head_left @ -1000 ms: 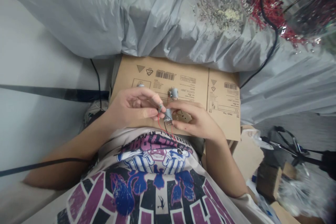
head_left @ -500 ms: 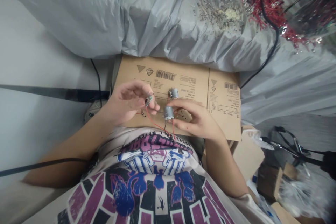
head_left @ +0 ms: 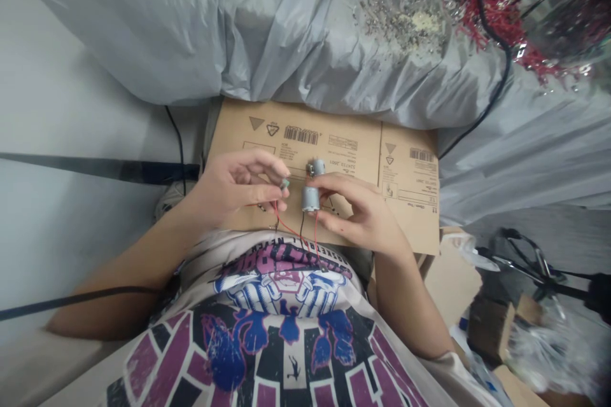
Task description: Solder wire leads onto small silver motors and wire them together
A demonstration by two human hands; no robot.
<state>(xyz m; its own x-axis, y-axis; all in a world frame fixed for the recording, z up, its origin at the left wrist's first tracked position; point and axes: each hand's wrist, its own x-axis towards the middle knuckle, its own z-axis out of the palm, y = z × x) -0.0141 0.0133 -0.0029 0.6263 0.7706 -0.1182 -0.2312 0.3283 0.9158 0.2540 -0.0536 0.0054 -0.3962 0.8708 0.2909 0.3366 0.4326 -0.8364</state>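
Left hand [head_left: 233,187]: thumb and fingertips pinching a small grey part [head_left: 285,184], with a red wire [head_left: 287,224] trailing from it. Right hand [head_left: 358,216]: fingers curving around and gripping a motor [head_left: 310,199], which is standing just beside the left hand, black wire [head_left: 301,227] and red wire hanging down. Second motor [head_left: 317,168]: sitting on cardboard [head_left: 334,133], just beyond the first. Plastic sheet [head_left: 143,32]: lying past the cardboard, carrying metal scraps [head_left: 401,19] and red clippings [head_left: 491,19].
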